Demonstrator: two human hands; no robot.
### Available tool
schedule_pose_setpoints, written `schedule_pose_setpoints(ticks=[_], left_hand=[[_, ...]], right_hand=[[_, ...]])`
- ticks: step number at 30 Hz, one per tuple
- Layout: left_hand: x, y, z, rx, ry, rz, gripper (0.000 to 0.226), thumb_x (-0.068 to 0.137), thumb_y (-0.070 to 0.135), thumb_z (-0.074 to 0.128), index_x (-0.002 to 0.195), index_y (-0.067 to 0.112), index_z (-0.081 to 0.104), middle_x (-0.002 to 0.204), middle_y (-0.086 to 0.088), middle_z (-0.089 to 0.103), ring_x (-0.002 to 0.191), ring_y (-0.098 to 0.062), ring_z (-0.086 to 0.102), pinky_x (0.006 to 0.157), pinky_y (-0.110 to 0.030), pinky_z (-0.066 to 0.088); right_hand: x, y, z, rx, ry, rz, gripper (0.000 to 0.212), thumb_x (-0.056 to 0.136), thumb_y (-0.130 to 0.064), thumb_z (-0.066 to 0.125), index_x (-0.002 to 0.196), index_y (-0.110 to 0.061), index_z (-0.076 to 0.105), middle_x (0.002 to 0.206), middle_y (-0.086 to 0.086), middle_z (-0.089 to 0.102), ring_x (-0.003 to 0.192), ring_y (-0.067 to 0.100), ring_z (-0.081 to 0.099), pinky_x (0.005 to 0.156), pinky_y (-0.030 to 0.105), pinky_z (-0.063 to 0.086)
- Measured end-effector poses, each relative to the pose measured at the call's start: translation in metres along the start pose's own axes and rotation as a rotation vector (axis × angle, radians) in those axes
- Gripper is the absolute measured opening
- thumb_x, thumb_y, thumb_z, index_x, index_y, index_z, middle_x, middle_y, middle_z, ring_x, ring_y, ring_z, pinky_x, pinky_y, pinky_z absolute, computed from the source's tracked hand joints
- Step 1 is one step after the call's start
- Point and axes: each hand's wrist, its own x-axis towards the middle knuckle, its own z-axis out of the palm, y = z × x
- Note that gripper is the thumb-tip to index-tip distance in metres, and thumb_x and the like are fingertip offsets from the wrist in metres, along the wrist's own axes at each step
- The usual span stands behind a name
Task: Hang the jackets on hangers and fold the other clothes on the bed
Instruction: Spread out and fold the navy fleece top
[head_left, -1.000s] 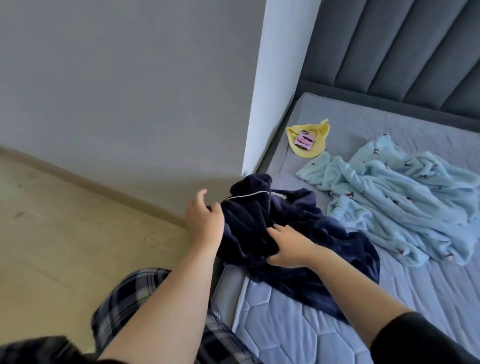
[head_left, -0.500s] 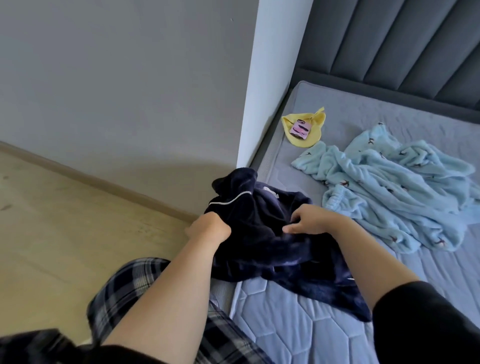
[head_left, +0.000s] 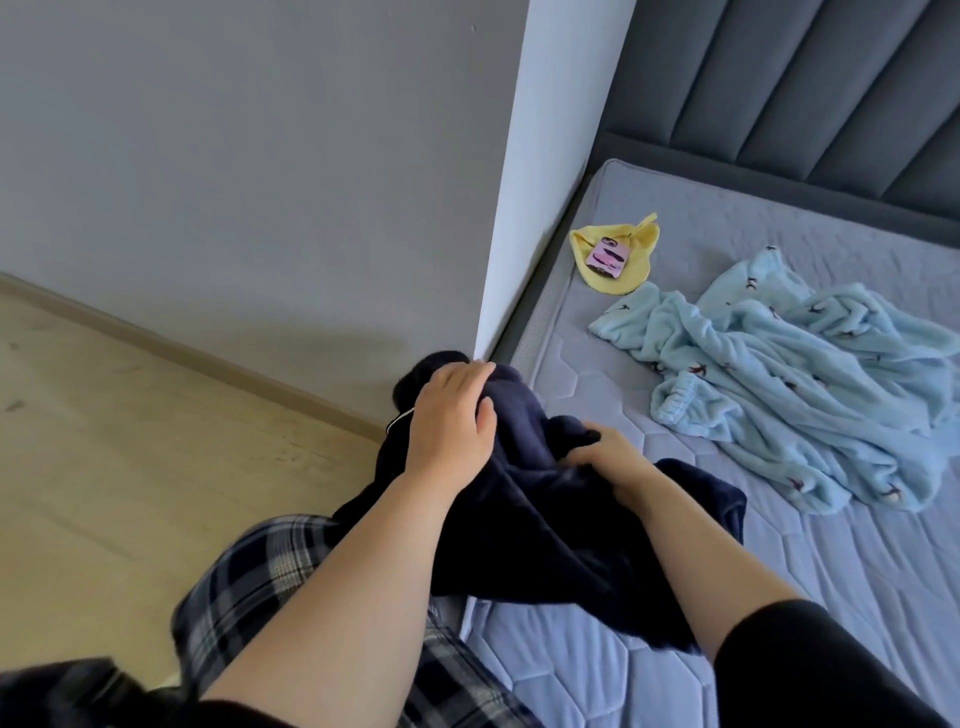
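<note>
A dark navy fleece garment (head_left: 540, 530) with thin white piping lies bunched at the near left edge of the bed (head_left: 779, 597), partly hanging over the side. My left hand (head_left: 452, 415) lies on its upper part, fingers spread over the fabric near the collar. My right hand (head_left: 608, 462) grips a fold of the same garment in its middle, fingers curled into the cloth. A light blue fleece garment (head_left: 789, 374) with small dark motifs lies crumpled farther back on the mattress, untouched.
A yellow cloth item (head_left: 623, 270) with a pink tag (head_left: 608, 257) lies near the head of the bed. A white wall corner (head_left: 535, 182) meets the bed's left side; a dark padded headboard (head_left: 805, 88) stands behind. Wooden floor (head_left: 130, 441) lies to the left.
My left hand has moved up from the garment's left edge onto its top. My right hand has shifted left and gathered a fold; the navy cloth is more bunched.
</note>
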Motion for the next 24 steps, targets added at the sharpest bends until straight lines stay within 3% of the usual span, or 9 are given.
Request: schedule_pose_setpoints(ticks=[3,6,9,11,14,18,20,22,24], left_hand=[[0.005,-0.006,0.006,0.021,-0.156,-0.029,0.063,0.09,0.01,0.052,0.149,0.016,0.028,0.154,-0.003,0.03,0.142,-0.023,0.023,0.116,-0.037,0.021],[0.004,-0.009,0.01,0.047,-0.286,-0.037,0.09,0.079,-0.002,0.053,0.152,0.025,0.008,0.159,0.003,0.01,0.145,-0.02,0.003,0.117,-0.042,0.012],[0.003,-0.009,0.013,-0.02,-0.326,-0.042,0.096,0.074,-0.003,0.055,0.149,0.037,0.012,0.15,0.019,0.011,0.134,-0.005,0.001,0.114,-0.045,0.009],[0.005,-0.013,0.016,-0.035,-0.404,-0.033,0.078,0.077,0.002,0.056,0.141,0.041,0.033,0.154,0.019,0.013,0.14,-0.006,-0.001,0.115,-0.045,0.004],[0.007,-0.019,0.018,-0.011,-0.438,-0.037,0.05,0.078,0.004,0.057,0.119,0.033,0.056,0.153,0.013,0.028,0.146,-0.012,0.002,0.116,-0.041,0.0],[0.006,-0.019,0.015,0.061,-0.089,-0.02,0.035,0.074,0.019,0.067,0.109,0.014,0.065,0.134,-0.005,0.049,0.129,-0.019,0.031,0.11,-0.043,0.025],[0.006,-0.018,0.015,0.05,-0.183,-0.021,0.035,0.074,0.024,0.064,0.106,0.012,0.062,0.138,-0.005,0.044,0.127,-0.018,0.029,0.111,-0.04,0.018],[0.005,-0.016,0.015,0.025,-0.299,-0.029,0.035,0.076,0.024,0.059,0.109,0.011,0.058,0.144,-0.007,0.038,0.133,-0.015,0.021,0.113,-0.039,0.012],[0.006,-0.015,0.012,0.069,-0.35,0.031,0.033,0.077,0.019,0.057,0.108,0.008,0.058,0.138,-0.008,0.044,0.136,-0.015,0.018,0.115,-0.041,0.012]], right_hand=[[-0.012,-0.01,-0.011,0.342,-0.292,-0.106,0.033,0.06,0.022,0.059,0.077,-0.006,0.059,0.07,0.007,0.065,0.071,0.021,0.063,0.064,0.026,0.053],[-0.022,-0.03,-0.013,0.288,-0.497,-0.14,0.026,0.057,0.014,0.055,0.072,-0.005,0.045,0.063,0.002,0.059,0.062,0.014,0.058,0.06,0.024,0.047],[-0.026,-0.047,-0.004,0.15,-0.631,-0.183,0.023,0.059,0.014,0.053,0.07,-0.006,0.045,0.058,-0.005,0.057,0.057,0.008,0.055,0.056,0.019,0.044],[-0.026,-0.053,0.002,0.205,-0.667,-0.157,0.017,0.064,0.011,0.051,0.07,-0.004,0.056,0.063,-0.003,0.062,0.061,0.009,0.06,0.06,0.019,0.048],[-0.02,-0.054,0.005,0.235,-0.413,-0.08,0.011,0.077,0.002,0.063,0.083,-0.007,0.067,0.076,0.006,0.07,0.079,0.02,0.066,0.07,0.027,0.053],[-0.005,-0.052,-0.009,-0.507,0.27,-0.303,0.017,0.075,-0.007,0.071,0.069,-0.01,0.056,0.064,0.001,0.056,0.069,0.019,0.055,0.057,0.027,0.039],[-0.006,-0.055,-0.013,-0.818,0.32,-0.383,0.012,0.072,-0.007,0.062,0.072,-0.013,0.051,0.07,0.003,0.054,0.073,0.025,0.053,0.057,0.03,0.036],[-0.009,-0.061,-0.007,-1.071,0.219,-0.413,0.013,0.072,-0.012,0.059,0.084,-0.012,0.055,0.081,0.004,0.057,0.079,0.026,0.053,0.062,0.032,0.039],[-0.01,-0.067,0.004,-1.2,0.134,-0.442,0.01,0.073,-0.016,0.059,0.082,-0.014,0.055,0.078,0.003,0.056,0.076,0.026,0.052,0.059,0.03,0.038]])
